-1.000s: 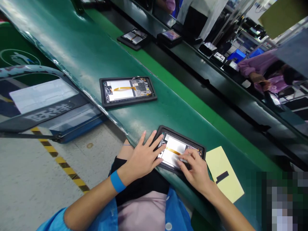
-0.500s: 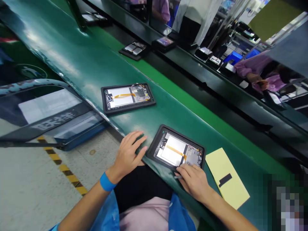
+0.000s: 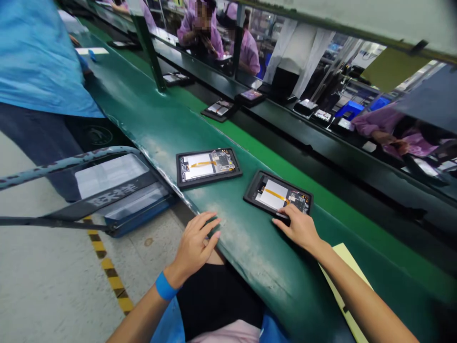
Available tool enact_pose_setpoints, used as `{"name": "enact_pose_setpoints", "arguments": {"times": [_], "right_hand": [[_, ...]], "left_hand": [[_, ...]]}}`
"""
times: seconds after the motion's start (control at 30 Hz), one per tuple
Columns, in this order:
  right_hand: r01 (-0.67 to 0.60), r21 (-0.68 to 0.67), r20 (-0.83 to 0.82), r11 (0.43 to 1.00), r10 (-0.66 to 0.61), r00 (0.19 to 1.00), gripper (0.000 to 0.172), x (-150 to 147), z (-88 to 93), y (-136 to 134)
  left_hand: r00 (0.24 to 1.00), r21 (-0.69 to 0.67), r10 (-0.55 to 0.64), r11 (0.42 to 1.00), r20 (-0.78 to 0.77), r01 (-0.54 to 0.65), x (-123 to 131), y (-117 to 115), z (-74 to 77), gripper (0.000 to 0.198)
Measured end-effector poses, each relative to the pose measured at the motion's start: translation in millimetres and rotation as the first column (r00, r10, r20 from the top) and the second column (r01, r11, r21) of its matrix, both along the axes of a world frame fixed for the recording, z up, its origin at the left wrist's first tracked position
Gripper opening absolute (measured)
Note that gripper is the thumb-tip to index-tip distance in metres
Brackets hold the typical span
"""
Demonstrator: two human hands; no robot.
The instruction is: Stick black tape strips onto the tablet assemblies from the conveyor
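Note:
The nearer black tray (image 3: 248, 194) holds an opened device with a white battery area, an orange ribbon strip and a circuit board. My right hand (image 3: 298, 228) pinches the tray's near edge, fingertips above and thumb below. My left hand (image 3: 196, 243), with a blue wristband, hovers at the bench's front edge, its fingers apart and nothing in it. A second black tray (image 3: 214, 183) with a similar opened device lies on the green bench (image 3: 228, 216), left of the first.
Yellow paper (image 3: 348, 259) lies partly under my right forearm. Beyond the bench runs a dark line with more trays (image 3: 218, 110). Several people in pink work across it. A person in blue (image 3: 39, 57) stands at the left, near a chair-like frame (image 3: 121, 195).
The nearer tray has moved away from me across the bench, with my right hand at its edge. The view has shifted, and a person in blue now shows at the left. My left hand stays open.

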State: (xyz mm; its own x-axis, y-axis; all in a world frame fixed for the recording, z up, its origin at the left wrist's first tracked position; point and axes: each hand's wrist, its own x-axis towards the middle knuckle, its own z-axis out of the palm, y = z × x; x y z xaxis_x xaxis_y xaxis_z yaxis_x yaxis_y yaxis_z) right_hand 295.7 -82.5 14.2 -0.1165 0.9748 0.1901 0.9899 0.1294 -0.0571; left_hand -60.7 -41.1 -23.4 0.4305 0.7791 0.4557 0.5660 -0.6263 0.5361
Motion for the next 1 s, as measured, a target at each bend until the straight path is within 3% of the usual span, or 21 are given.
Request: {"name": "enact_pose_setpoints", "arguments": {"times": [0.1, 0.23, 0.33, 0.47, 0.57, 0.73, 0.87, 1.0], "right_hand": [[-0.038, -0.045, 0.113, 0.998, 0.043, 0.993, 0.026, -5, -5.8, 2], [0.069, -0.076, 0.234, 0.995, -0.050, 0.971, 0.020, -6, -15.8, 10], [0.234, -0.078, 0.202, 0.969, -0.214, 0.956, 0.022, 9, -10.8, 37], [0.472, 0.036, 0.117, 0.881, -0.473, 0.874, 0.035, 28, 6.5, 83], [0.434, 0.052, 0.073, 0.900, -0.437, 0.897, 0.036, 22, 7.5, 95], [0.255, -0.034, 0.011, 0.966, -0.255, 0.967, 0.027, -9, -16.3, 82], [0.255, -0.068, -0.044, 0.965, -0.258, 0.965, 0.027, -15, -25.3, 76], [0.259, -0.087, -0.078, 0.962, -0.266, 0.961, 0.027, -12, -24.4, 77]], "left_hand": [[1.000, 0.033, 0.014, 0.999, -0.009, -0.014, -4, 3, -3.5, 0.028], [0.999, 0.075, 0.033, 0.997, -0.010, -0.032, -9, 9, -9.1, 0.027], [0.999, 0.107, 0.041, 0.993, -0.001, -0.040, -11, 12, -10.1, 0.027], [0.998, 0.153, 0.056, 0.987, 0.005, -0.056, -12, 14, -8.6, 0.027], [0.997, 0.195, 0.080, 0.978, -0.008, -0.077, -15, 18, -9.4, 0.028], [0.995, 0.232, 0.076, 0.971, -0.057, -0.061, -26, 34, -11.2, 0.028], [0.992, 0.236, 0.069, 0.971, -0.105, -0.042, -25, 63, -5.4, 0.030], [0.965, 0.224, 0.145, 0.970, -0.217, -0.095, -11, 105, 3.1, 0.035]]}}
